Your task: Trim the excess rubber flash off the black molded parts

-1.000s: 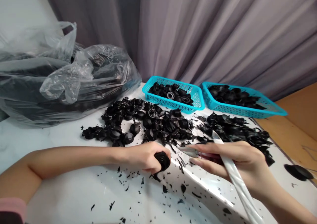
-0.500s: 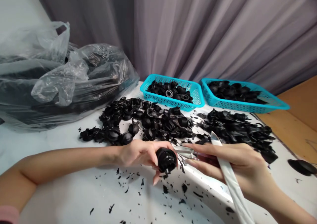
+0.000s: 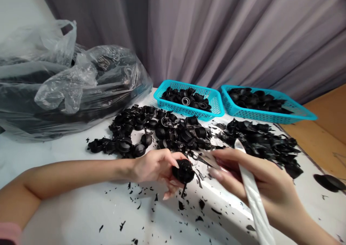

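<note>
Gripping black part [image 3: 183, 173] near ctr w/ L hand [image 3: 152, 165], fingers curled round; pinching metal tool [image 3: 209, 160] w/ R hand [image 3: 262, 180], fingers nearly closed. Looks partway: see ragged strip on part, loose heap [image 3: 186, 136] at 11–12 o'clock, part-filled baskets [image 3: 186, 111] at 12–2.

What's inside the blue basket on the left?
The left blue basket holds a heap of black parts, including a grey-looking ring. Whatever lies beneath the top ones is hidden.
</note>
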Demonstrator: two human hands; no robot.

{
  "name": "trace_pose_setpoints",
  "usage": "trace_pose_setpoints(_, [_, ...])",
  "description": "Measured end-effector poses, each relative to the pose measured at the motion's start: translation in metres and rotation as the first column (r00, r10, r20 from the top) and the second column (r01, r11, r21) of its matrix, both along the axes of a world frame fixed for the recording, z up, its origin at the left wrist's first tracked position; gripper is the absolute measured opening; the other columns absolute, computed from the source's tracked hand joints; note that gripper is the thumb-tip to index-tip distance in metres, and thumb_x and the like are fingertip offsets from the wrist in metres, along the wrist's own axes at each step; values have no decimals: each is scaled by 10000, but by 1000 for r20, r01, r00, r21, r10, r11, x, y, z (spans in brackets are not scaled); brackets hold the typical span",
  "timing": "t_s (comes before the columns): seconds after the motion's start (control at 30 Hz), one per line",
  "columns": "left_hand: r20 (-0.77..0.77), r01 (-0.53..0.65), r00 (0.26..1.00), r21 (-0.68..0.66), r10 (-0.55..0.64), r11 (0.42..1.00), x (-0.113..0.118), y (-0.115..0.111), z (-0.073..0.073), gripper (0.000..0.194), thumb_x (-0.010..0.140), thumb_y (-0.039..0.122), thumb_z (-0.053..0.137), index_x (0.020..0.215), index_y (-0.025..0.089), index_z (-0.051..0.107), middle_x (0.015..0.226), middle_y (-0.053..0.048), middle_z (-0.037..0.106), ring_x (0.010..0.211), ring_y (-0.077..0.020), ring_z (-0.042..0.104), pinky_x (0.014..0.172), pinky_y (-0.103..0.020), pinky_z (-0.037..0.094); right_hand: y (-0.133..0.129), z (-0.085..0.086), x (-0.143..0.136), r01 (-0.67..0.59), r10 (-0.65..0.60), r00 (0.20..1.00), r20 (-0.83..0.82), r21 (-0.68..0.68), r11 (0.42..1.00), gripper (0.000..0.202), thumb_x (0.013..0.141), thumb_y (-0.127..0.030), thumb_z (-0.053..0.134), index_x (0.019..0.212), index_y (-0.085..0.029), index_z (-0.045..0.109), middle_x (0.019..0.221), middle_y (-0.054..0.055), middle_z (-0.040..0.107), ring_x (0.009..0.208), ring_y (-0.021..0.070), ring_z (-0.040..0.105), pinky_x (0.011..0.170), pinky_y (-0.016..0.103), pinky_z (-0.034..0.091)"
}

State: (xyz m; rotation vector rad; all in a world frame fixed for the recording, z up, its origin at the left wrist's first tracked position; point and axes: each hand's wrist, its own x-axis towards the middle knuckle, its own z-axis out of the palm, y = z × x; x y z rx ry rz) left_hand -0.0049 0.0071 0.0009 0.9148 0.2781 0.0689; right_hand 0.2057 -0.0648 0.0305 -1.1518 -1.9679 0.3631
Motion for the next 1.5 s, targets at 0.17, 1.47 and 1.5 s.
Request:
trace_pose_setpoints(0.17, [41,95,995,-10,-95,995,2,-5,-3,313,732,350,375,993,183,420,616,35,349,498,-103,303,500,-274,379,-3,-6,-16,-58,59,998,6,-55,997,191,803,-305,656,934,-178,600,534,-54,533,381,78,448,365,179,397])
trace_pose_setpoints(1.47, [-272,117,961,250,-46,961,9,-7,20,274,869,228,424,697,103,597,620,17,508,364,-33,442,380,-172,368,14,-13,-16,-180,-129,947,-293,-821,542,205,731,-309,546,585,-198,454,423,-82,345,384,61,263,369,198,192])
trace_pose_setpoints(1.5, [-255,99,966,238,-36,966,9,-8,18,284,874,231,420,701,101,604,618,12,517,365,-38,434,369,-173,373,14,-13,-16,-185,-128,945,-300,-816,548,209,726,-309,558,581,-196,460,423,-79,349,388,62,272,368,198,197])
